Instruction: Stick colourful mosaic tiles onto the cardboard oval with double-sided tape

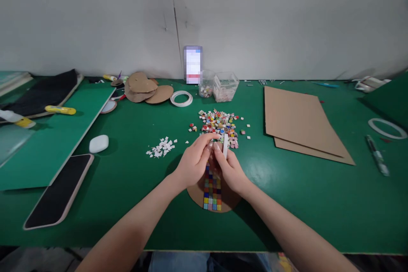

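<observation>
1. Evidently my hands meet for close finger work: my left hand and right hand come together over the disc, fingers curled in, thumb tips almost touching.
2. My right fingers seem to clasp a white band, perhaps tape seen edge-on, held upright so that its edge is easy to reach. My left finger and thumb are bent nearly together; whether they pinch anything, I can't tell.
3. The disc lies flat on the table at the near middle, probably so that I can look straight down on it. Set tiles run in a strip from its near edge toward the far side, laid in rows, likely to line up neatly.
4. Loose tiles are heaped just beyond my hands, presumably for a short reach. White bits lie apart on the left, perhaps so they don't mix in.
5. On the far side a screen leans on the wall, probably for easy viewing; its display is blurred out.
6. My hands hide the disc's far part and the strip's far end. Shadow dulls the tiles beneath my fingers.
7. The clear tubs' contents are hard to make out, and the green board on the left is cut off by the frame.
</observation>
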`<state>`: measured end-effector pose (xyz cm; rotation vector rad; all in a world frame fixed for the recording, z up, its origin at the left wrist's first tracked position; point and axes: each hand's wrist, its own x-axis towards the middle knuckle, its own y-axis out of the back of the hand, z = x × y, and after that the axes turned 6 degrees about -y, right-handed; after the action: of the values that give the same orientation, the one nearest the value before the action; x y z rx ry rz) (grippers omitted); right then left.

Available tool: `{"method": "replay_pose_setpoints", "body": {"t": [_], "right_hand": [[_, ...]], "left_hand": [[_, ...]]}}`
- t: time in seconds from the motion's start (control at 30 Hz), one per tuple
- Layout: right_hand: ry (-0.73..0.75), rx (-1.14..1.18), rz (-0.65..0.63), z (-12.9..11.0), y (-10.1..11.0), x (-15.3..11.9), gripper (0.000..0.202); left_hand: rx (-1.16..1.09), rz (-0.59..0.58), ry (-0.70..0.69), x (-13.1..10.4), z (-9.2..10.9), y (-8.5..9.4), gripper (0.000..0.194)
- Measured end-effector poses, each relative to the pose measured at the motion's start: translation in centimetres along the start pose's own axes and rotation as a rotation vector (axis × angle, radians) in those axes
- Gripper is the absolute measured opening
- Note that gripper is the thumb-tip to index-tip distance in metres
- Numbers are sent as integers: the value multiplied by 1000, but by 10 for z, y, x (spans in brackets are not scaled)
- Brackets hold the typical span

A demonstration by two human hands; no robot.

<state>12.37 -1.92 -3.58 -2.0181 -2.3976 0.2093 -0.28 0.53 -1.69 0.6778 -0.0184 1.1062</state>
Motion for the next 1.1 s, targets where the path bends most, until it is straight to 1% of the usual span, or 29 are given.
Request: {"method": "replay_pose_setpoints", "body": {"t": [0.17, 0.3, 0.43, 0.6, 0.73, 0.9, 1.03, 1.1], "right_hand": [[38, -84, 46, 4, 1, 0, 31], [78, -152, 43, 4, 2, 0, 30], [88, -172, 25, 3, 4, 0, 30], [69, -206, 13, 2, 6, 0, 31], [87, -225, 24, 3, 6, 1, 31], [66, -223, 8, 3, 6, 0, 32], [58, -248, -5, 4, 8, 0, 32], [51, -271, 9, 4, 7, 0, 31]], "left_hand": [[111, -12, -65, -2, -4, -2, 33], [177, -38, -84, -2, -8, -3, 33], [161, -34, -75, -1, -7, -2, 33], [140, 3, -50, -1, -5, 0, 32], [127, -12, -50, -1, -5, -2, 33], [150, -13, -50, -2, -6, -3, 35], [170, 1, -46, -2, -7, -2, 33], [179, 12, -40, -1, -7, -2, 31]]}}
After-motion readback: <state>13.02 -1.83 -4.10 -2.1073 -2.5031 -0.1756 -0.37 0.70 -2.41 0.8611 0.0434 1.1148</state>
